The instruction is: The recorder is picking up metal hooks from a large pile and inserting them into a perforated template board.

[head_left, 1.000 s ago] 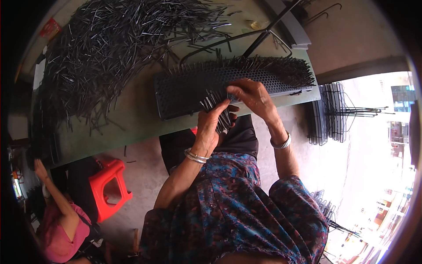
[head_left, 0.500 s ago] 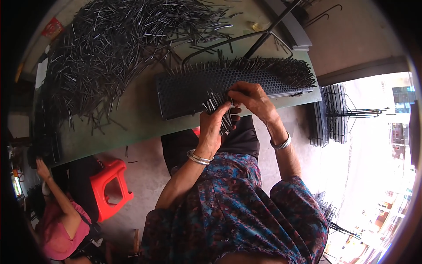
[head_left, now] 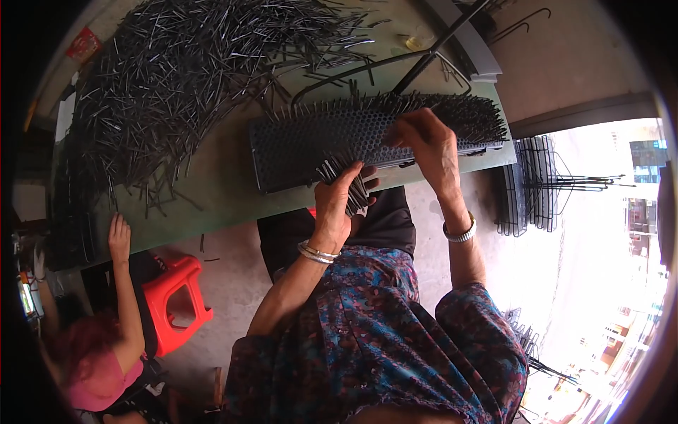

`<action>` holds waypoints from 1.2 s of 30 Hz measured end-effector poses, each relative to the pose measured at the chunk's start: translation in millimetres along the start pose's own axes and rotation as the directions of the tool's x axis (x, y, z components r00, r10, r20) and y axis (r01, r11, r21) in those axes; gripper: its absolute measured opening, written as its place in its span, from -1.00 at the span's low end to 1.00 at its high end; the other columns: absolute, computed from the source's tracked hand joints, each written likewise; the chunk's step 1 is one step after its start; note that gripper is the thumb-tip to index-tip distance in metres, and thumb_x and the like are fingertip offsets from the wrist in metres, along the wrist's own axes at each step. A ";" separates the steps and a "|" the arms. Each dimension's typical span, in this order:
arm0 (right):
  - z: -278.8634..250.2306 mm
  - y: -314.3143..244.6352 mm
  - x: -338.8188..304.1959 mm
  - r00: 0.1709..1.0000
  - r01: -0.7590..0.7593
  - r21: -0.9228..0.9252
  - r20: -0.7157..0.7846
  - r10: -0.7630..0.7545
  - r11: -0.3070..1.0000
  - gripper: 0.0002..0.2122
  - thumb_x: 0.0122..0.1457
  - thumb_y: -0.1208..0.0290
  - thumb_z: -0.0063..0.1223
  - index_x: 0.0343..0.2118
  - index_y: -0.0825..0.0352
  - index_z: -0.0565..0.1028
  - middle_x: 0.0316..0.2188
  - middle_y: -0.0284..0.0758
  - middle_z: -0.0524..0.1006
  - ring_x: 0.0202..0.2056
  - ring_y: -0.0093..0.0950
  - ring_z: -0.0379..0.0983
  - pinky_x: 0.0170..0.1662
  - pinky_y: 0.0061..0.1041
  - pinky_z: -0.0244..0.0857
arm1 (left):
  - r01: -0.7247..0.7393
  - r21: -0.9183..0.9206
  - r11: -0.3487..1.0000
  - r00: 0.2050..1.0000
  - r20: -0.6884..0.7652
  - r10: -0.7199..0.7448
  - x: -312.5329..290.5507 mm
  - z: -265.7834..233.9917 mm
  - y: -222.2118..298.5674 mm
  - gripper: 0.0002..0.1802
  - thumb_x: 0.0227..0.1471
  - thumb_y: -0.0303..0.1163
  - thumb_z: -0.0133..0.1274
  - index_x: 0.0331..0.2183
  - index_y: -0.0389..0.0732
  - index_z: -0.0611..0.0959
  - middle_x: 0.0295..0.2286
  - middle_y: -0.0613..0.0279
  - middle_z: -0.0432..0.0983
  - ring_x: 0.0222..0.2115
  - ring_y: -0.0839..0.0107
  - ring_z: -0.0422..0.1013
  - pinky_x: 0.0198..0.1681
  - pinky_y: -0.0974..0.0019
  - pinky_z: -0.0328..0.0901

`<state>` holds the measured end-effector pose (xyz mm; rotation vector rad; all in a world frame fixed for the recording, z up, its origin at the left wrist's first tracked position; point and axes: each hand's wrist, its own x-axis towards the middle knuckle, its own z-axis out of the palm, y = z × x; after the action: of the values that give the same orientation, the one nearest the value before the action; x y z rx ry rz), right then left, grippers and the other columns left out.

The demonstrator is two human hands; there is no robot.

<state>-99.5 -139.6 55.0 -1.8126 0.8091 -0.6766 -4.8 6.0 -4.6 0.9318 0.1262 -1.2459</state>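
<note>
A bundle of short dark rods (head_left: 339, 168) rests in my left hand (head_left: 335, 205), which is closed around it at the front edge of a perforated block. My right hand (head_left: 432, 147) is over the right half of that block, thumb and fingers drawn together in a pinch. Motion blurs its fingertips, and what they hold cannot be made out. The dark block (head_left: 296, 145) has a honeycomb of small holes. Many rods (head_left: 472, 116) stand upright in it, dense at the right end and along the far side.
A large heap of loose rods (head_left: 191, 78) covers the left of the green table (head_left: 233, 191). Bent metal bars (head_left: 424, 60) lie behind the block. Below left are a red stool (head_left: 176, 304) and a person in pink (head_left: 106, 367), whose hand reaches the table edge. Wire racks (head_left: 540, 185) stand at right.
My right hand has left the bundle and moved right and up over the block. My left hand has shifted slightly left, still holding the rods. The other person's hand has reached onto the table.
</note>
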 end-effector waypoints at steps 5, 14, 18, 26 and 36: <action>1.2 20.4 16.9 0.943 0.112 -0.245 -0.280 -0.180 0.963 -0.90 0.21 0.53 0.00 -0.28 0.46 0.46 -0.45 -0.27 0.60 -0.40 -0.58 0.56 -0.33 -0.62 0.40 | 0.207 -0.207 0.956 0.970 0.174 -0.172 4.8 -4.1 -2.2 -0.72 0.08 -0.29 0.11 -0.17 -0.19 0.55 -0.27 0.03 0.58 -0.30 0.19 0.55 -0.33 0.14 0.49; 8.8 34.9 26.6 0.889 0.222 -0.448 -0.273 -0.369 0.866 -0.93 0.19 0.54 0.00 -0.30 0.39 0.42 -0.50 -0.19 0.55 -0.47 -0.38 0.56 -0.44 -0.50 0.35 | 0.250 -0.152 0.956 0.956 0.195 -0.219 7.7 -8.9 -5.7 -0.68 0.12 -0.28 0.07 -0.08 -0.14 0.53 -0.35 0.10 0.55 -0.32 0.27 0.51 -0.19 -0.05 0.45; 7.5 35.2 26.5 0.898 0.220 -0.426 -0.263 -0.353 0.877 -0.94 0.18 0.53 0.00 -0.32 0.38 0.42 -0.51 -0.18 0.55 -0.50 -0.35 0.54 -0.46 -0.46 0.34 | 0.218 -0.126 0.968 0.967 0.164 -0.197 5.9 -7.9 -2.9 -0.73 0.10 -0.30 0.10 -0.16 -0.19 0.57 -0.45 0.15 0.55 -0.45 0.39 0.49 -0.37 0.14 0.47; -6.8 35.3 41.8 0.961 0.159 -0.499 -0.121 -0.250 0.852 -0.91 0.18 0.50 0.01 -0.30 0.37 0.49 -0.53 -0.25 0.59 -0.51 -0.49 0.55 -0.44 -0.57 0.35 | 0.100 -0.041 0.994 0.989 0.113 -0.095 0.1 -1.9 3.0 -0.81 0.06 -0.32 0.14 -0.29 -0.20 0.61 -0.50 0.13 0.59 -0.59 0.43 0.49 -0.61 0.39 0.39; -2.9 33.0 59.6 0.937 0.227 -0.709 -0.028 -0.349 0.667 -0.88 0.10 0.34 0.12 -0.31 0.20 0.57 -0.41 -0.28 0.49 -0.40 -0.34 0.49 -0.35 -0.40 0.34 | 0.073 0.018 0.997 0.995 0.071 -0.074 -2.3 -1.1 3.0 -0.81 0.06 -0.33 0.14 -0.31 -0.24 0.62 -0.49 0.14 0.59 -0.58 0.43 0.48 -0.59 0.41 0.36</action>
<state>-72.1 -196.9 30.2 -2.6569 0.9776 -0.7925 -2.6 8.5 -2.5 0.9017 0.0951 -1.3484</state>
